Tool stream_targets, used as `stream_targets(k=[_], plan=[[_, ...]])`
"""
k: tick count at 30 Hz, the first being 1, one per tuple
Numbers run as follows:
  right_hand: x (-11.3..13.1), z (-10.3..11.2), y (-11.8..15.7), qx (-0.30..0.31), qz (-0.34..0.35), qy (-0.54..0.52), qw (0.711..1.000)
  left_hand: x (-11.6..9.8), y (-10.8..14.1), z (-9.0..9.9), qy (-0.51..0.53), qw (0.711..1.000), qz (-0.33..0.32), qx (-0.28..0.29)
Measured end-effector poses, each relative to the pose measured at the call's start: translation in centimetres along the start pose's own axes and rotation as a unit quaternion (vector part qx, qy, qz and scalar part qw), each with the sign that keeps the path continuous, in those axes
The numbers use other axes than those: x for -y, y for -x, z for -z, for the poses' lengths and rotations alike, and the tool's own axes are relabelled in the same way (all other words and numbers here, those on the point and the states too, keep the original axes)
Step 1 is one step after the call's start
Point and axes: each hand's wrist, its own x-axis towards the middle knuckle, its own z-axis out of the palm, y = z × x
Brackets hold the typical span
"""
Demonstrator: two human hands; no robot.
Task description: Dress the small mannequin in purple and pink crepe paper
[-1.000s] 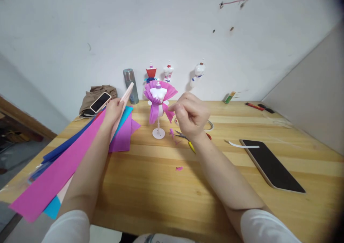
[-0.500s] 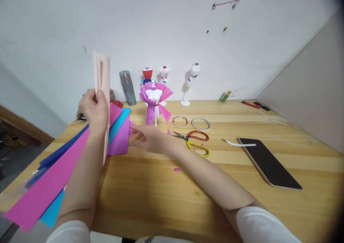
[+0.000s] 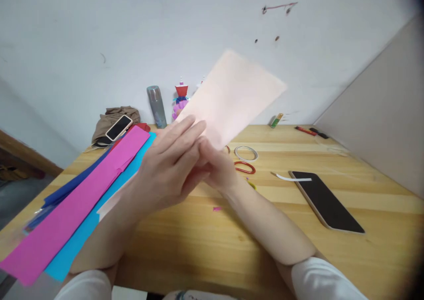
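Note:
A folded sheet of pale pink crepe paper (image 3: 233, 96) is held up in front of me, tilted to the right. My left hand (image 3: 168, 167) lies across its lower left part, fingers long and close together, gripping it. From the right, my right hand (image 3: 218, 165) pinches the lower edge with its thumb in front; its other fingers are largely hidden. To the left lie long folded strips of magenta paper (image 3: 82, 203), blue paper (image 3: 71, 251) and dark blue paper (image 3: 76, 178). Behind the raised sheet, a small dress form in red (image 3: 181, 91) shows; other figures are mostly covered.
Scissors with a red handle loop (image 3: 245, 167) are partly hidden, near a tape roll (image 3: 246, 153). A black tablet (image 3: 326, 203) with a white strip lies right. At the back stand a grey bottle (image 3: 156, 107) and glue stick (image 3: 277, 120); a phone (image 3: 119, 128) rests on brown cloth.
The pale pink paper has swung from upright at the left to the middle, tilted right. My right hand has left the purple paper and joined my left hand on the pink sheet.

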Motion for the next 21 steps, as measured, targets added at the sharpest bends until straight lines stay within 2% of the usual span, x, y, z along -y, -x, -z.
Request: stream_targets(k=[2, 3, 5, 6, 7, 9, 11, 13, 15, 18, 21], plan=[[1.1, 0.8, -0.2, 0.03, -0.019, -0.063, 0.997, -0.4, -0.1, 0.6, 0.002, 0.998, -0.006, -0.059], [1.6, 1.2, -0.3, 0.038, -0.031, -0.096, 0.994, -0.5, -0.1, 1.0, -0.006, 0.995, 0.018, -0.096], [2.4, 2.3, -0.7, 0.027, -0.038, -0.121, 0.992, -0.7, -0.1, 1.7, -0.01, 0.983, 0.112, -0.143], [2.6, 2.8, -1.0, 0.014, -0.034, -0.12, 0.992, -0.6, -0.2, 2.0, 0.009, 0.974, 0.181, -0.139], [2.7, 3.4, -1.2, -0.007, -0.027, -0.107, 0.994, -0.5, -0.3, 2.1, 0.044, 0.96, 0.254, -0.112], [2.4, 4.7, -1.9, -0.06, -0.005, -0.067, 0.996, 0.2, -0.6, 2.2, 0.147, 0.913, 0.381, 0.01], [1.8, 6.2, -2.6, -0.091, 0.01, -0.056, 0.994, 1.3, -0.9, 1.9, 0.227, 0.857, 0.425, 0.183], [1.4, 7.6, -3.2, -0.114, 0.008, -0.07, 0.991, 2.4, -0.9, 1.4, 0.273, 0.806, 0.429, 0.302], [1.3, 9.0, -3.6, -0.143, 0.024, -0.047, 0.988, 3.4, -0.5, 0.8, 0.289, 0.781, 0.425, 0.356], [1.7, 10.6, -3.8, -0.172, 0.052, -0.018, 0.984, 4.5, 0.1, 0.2, 0.294, 0.771, 0.419, 0.379], [2.0, 11.9, -3.9, -0.196, 0.076, -0.026, 0.977, 5.4, 0.4, 0.3, 0.312, 0.745, 0.411, 0.422]])
